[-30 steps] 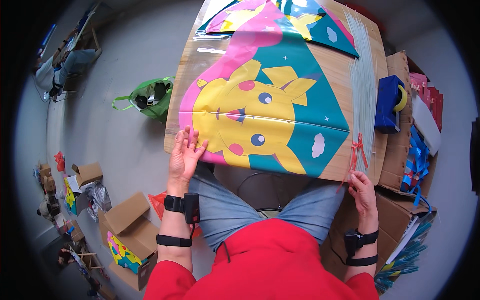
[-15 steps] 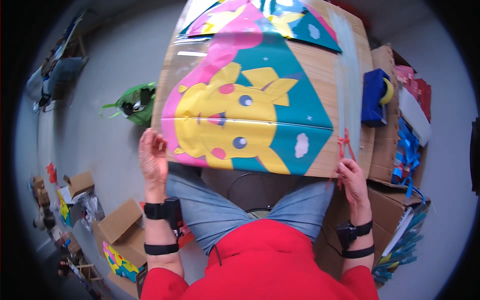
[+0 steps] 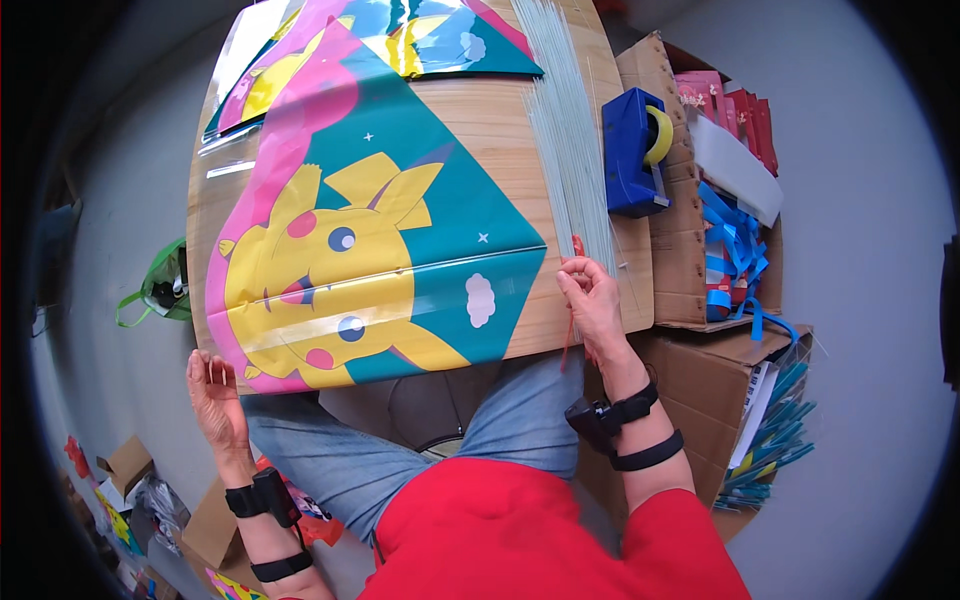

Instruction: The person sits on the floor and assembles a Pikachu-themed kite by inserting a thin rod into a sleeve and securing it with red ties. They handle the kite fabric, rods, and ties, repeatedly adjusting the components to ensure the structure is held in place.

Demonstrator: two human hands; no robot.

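A glossy kite sheet lies on the wooden tabletop, printed with a yellow cartoon animal on pink and teal. My right hand pinches thin red ties at the near end of a bundle of pale thin rods. Part of a red tie shows just beyond my fingers, and strands hang below them. At the table's near left corner is my left hand, fingers loosely curled and apart, holding nothing, close to the sheet's pink edge.
A second printed sheet lies at the table's far side. To the right stand a blue tape dispenser and a carton with red packets and blue ribbon. Below it is another carton. A green bag lies left.
The view has turned right, so the table appears further left. My right hand has moved slightly forward along the red ties. My left hand stays near the table corner.
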